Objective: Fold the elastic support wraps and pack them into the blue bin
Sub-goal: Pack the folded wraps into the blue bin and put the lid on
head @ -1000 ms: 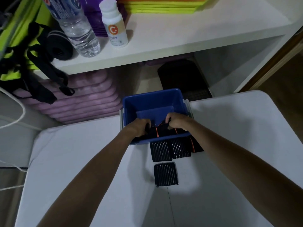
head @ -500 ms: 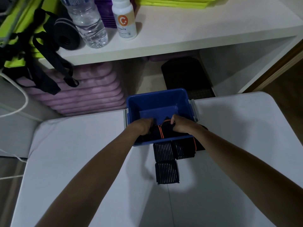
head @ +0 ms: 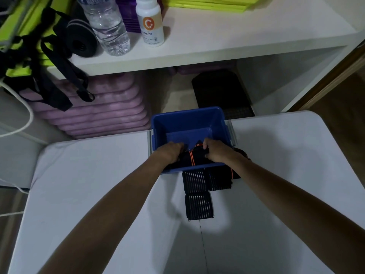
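Note:
A blue bin (head: 187, 123) stands at the far edge of the white table (head: 88, 184). Inside its near end lies a folded black wrap with orange trim (head: 194, 158). My left hand (head: 170, 152) grips its left end, and my right hand (head: 216, 153) grips its right end, both over the bin's near rim. More black ribbed wraps (head: 198, 194) lie on the table just in front of the bin, one partly under my right forearm.
Behind the table a white shelf (head: 237, 40) carries a water bottle (head: 107, 24), a white supplement bottle (head: 150, 20) and a black roll (head: 81, 39). Black straps (head: 59, 62) hang off it. Purple mats (head: 102, 111) are stacked below.
Both hands have lowered the folded wrap a little deeper into the bin's near end. The wraps on the table have not moved.

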